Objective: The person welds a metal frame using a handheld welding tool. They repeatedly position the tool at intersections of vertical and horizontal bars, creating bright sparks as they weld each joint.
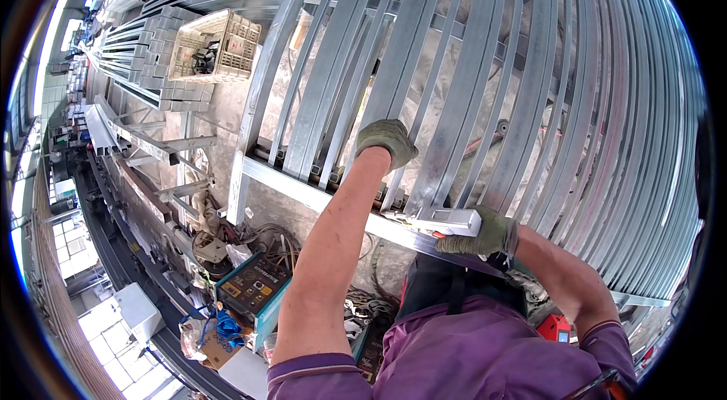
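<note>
My left hand (386, 144), in a green work glove, is closed over a galvanized steel tube (405, 52) that runs away from me across the frame. The fingertips are partly hidden on its far side. My right hand (488, 235), gloved as well, grips a pale grey, box-shaped tool (452, 222) with a small orange-red part. This tool lies against the near end of another flat steel tube (454, 143), by the front rail (295, 186) of the metal frame. What kind of tool it is I cannot tell.
Many parallel steel tubes (651, 135) fill the right side. A cream plastic crate (227, 59) stands at the back left beside stacked square tubes (163, 52). A teal-edged machine with a control panel (254, 288), cables and a red device (555, 328) are near my body.
</note>
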### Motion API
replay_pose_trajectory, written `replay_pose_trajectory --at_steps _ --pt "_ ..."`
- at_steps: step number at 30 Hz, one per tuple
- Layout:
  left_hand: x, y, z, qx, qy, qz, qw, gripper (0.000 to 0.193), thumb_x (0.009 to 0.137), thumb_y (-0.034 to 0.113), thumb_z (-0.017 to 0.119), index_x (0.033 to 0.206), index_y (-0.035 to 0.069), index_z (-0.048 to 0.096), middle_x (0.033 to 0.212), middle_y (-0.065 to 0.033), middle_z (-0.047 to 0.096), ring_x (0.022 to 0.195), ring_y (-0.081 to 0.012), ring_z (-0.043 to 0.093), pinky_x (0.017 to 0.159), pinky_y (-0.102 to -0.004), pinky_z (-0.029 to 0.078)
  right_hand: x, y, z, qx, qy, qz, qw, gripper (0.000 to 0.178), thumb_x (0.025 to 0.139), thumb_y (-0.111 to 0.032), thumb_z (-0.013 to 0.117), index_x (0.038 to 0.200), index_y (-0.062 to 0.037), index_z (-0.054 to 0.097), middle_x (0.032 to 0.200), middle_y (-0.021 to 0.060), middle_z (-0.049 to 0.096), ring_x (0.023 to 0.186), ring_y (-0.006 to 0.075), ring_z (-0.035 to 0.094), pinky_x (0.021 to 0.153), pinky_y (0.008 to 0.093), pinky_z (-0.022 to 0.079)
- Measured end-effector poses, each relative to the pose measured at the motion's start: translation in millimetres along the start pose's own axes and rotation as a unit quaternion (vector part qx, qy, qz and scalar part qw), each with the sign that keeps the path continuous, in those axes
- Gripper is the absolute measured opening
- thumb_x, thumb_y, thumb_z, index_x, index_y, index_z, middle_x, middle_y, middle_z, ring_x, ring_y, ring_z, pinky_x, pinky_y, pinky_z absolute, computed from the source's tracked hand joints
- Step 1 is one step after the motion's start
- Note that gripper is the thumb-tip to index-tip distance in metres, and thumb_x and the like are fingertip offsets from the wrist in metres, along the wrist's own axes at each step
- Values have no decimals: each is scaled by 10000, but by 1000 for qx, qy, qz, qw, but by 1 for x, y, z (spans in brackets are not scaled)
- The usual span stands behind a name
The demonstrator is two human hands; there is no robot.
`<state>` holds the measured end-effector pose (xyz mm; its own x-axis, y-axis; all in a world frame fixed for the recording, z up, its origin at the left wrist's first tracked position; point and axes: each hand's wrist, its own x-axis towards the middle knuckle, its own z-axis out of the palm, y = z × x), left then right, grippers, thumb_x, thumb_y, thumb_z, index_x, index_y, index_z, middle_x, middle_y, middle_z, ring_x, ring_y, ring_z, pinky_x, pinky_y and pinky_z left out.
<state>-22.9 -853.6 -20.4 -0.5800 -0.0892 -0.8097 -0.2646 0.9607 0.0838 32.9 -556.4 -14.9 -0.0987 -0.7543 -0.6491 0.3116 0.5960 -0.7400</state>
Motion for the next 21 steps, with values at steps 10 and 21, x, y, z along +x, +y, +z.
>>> replay_pose_trajectory --at_steps 10,21 --pt "1 -2 4 8 17 9 1000 565 1032 588 693 1296 108 828 1331 -153 802 1262 -339 754 1082 -477 586 2 6 -1 -41 4 -2 999 650 892 -490 953 1364 -82 772 1191 116 833 1032 233 793 955 374 621" --pt "2 -1 2 -9 3 -8 1000 561 1023 575 710 1303 103 827 1339 -159 801 1265 -341 756 1090 -474 586 -9 -23 -5 -52 -9 56 997 662 891 -512 950 1368 -92 765 1194 104 830 1027 219 786 947 371 619"
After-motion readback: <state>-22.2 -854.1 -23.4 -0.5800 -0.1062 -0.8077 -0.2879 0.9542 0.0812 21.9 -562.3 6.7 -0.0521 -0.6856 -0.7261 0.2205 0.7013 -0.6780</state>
